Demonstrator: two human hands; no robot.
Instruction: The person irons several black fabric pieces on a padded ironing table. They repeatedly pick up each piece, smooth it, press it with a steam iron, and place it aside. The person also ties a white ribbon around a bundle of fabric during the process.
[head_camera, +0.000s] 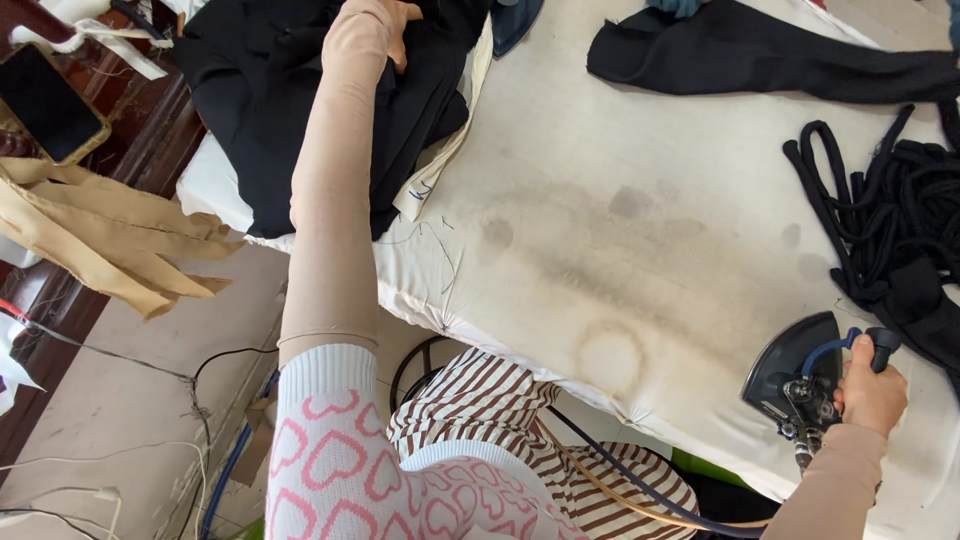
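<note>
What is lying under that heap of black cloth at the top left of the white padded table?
Under the black cloth heap a strip of cream fabric pokes out, on the stained white padded table. Anything deeper is covered.

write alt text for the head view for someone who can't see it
Seen from above, a person's right hand grips a dark steam iron on a stained white ironing pad, while the left hand rests on a black garment.

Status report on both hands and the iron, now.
Left hand gripping black cloth at the pad's far corner. Right hand closed on iron handle, near edge. Black cords piled beside the iron.
</note>
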